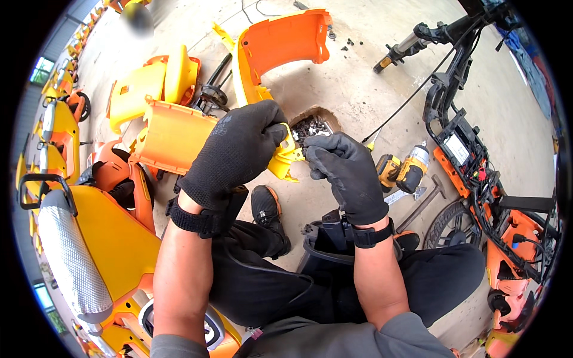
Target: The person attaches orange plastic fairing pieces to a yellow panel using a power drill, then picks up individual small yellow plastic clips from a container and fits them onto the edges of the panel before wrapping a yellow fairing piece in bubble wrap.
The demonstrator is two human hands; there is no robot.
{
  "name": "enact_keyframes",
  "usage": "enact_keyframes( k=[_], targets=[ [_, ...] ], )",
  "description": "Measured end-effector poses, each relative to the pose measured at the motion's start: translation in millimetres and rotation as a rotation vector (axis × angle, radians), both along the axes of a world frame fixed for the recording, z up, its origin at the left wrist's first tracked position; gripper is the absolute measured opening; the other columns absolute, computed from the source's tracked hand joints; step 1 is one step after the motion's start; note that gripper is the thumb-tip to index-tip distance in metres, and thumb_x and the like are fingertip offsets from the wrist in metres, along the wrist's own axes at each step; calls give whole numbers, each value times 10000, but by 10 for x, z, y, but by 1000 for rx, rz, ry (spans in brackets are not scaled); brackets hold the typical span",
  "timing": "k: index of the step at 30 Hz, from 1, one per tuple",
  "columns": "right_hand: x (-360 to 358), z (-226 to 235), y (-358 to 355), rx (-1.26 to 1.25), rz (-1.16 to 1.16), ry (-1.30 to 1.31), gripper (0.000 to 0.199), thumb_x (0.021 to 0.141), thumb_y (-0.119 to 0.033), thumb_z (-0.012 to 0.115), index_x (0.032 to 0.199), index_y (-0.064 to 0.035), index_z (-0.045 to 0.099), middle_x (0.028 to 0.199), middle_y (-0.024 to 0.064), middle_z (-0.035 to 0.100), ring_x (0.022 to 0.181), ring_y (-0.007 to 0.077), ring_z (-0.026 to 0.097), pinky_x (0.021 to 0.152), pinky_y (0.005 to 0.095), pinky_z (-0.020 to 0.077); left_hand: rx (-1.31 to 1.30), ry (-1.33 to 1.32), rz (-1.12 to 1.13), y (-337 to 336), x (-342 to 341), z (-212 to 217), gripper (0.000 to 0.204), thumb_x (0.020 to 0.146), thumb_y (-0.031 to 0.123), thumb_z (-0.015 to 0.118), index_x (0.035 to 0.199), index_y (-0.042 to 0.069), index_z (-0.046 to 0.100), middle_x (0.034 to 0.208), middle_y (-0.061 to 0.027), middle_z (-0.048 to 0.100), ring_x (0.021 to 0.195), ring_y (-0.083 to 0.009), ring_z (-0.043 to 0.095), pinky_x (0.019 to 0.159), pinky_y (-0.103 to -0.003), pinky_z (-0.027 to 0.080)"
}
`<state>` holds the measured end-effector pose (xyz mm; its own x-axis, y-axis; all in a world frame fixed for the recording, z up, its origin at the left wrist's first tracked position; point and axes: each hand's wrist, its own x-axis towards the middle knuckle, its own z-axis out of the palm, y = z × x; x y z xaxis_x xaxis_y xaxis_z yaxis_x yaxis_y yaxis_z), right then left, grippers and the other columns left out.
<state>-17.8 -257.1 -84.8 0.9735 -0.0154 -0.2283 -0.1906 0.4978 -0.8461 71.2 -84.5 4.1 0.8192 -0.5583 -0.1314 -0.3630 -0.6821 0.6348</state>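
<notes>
Hands in black gloves meet near the centre of the frame, around a small yellow plastic piece (285, 156). The left hand (239, 146) has its fingers curled in, gripping the piece at its upper left. The right hand (346, 173) is at the piece's right edge, thumb and forefinger pressed together; whether they pinch the piece or something tiny, I cannot tell.

Just above the hands, a brown-rimmed container (327, 117) holds small dark and pale parts. To the right of centre, a yellow-and-black power drill (413, 170) lies on the pale floor (370, 89), with a hammer (422, 206) below it. A curved panel, orange inside (283, 48), stands at the upper centre; more yellow and orange panels (140, 89) lie at the upper left. A dark vehicle frame (441, 101) runs down the right side, and yellow bodywork (113, 238) fills the lower left.
</notes>
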Motion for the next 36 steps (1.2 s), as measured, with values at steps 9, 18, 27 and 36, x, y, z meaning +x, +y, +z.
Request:
enact_keyframes(
  k=[9, 18, 27, 36],
  targets=[
    [27, -102, -81, 246, 95, 16, 244, 952, -112, 593, 1155, 17, 638, 947, 61, 685, 808, 101, 638, 743, 243, 537, 16, 43, 4, 23, 1, -1, 210, 925, 133, 559, 1037, -25, 640, 835, -127, 648, 689, -171, 597, 684, -305, 490],
    [14, -224, 12, 425, 129, 55, 245, 963, -170, 613, 1168, -36, 607, 1012, 52, 656, 858, 131, 657, 797, 283, 565, -45, 93, 43, 9, -18, -8, 202, 929, 157, 576, 999, -23, 638, 784, -95, 629, 654, -148, 575, 646, -297, 482],
    [32, -265, -5, 501, 163, 32, 252, 978, -143, 579, 1192, -8, 582, 1108, 129, 654, 965, 215, 687, 843, 317, 581, -19, 25, 63, -8, -16, -24, 199, 926, 171, 596, 956, -21, 639, 766, -82, 628, 631, -141, 569, 630, -292, 483],
    [43, -262, -18, 509, 156, 41, 281, 981, -136, 567, 1219, 13, 566, 1107, 149, 653, 955, 235, 695, 815, 329, 593, -16, 14, 67, -1, -19, -39, 211, 909, 187, 618, 950, -18, 639, 768, -96, 635, 657, -150, 588, 649, -297, 493]
  ],
)
